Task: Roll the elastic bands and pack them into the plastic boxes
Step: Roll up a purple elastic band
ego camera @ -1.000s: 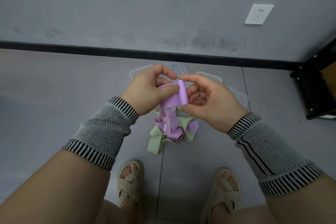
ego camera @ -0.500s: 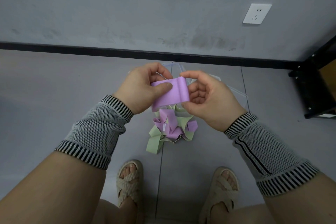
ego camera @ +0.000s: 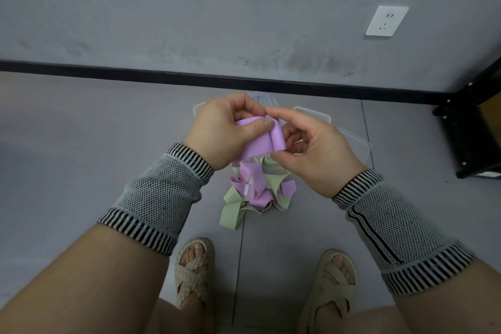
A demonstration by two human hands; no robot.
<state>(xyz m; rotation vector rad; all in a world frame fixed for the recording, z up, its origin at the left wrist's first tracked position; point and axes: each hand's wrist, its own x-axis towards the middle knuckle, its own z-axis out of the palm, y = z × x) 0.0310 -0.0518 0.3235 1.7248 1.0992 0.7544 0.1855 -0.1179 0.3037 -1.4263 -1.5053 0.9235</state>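
Left grip: the left hand pinches the flat part of a purple band, thumb pressed across its near face, fingers curled behind.
Right grip: the right hand holds the rolled end of the same band, forefinger over the top of the roll, thumb under its lower end, other fingers curled loosely behind.
Band look: smooth matte lilac strip; its right end is wound into a short tight roll, the rest lies flat and hangs down toward the floor.
Band axis: the roll stands nearly upright, tilted a little, its top toward the wall; the flat part runs leftward from it under the left thumb.
Band place: in the air between both hands, above the pile.
Pile: loose purple and green bands tangled on the floor, just ahead of the feet.
Boxes: clear plastic boxes on the floor behind the hands, mostly hidden; contents cannot be told.
Sleeves: grey knit cuffs with striped edges on both forearms.
Wall: grey, with a white socket.
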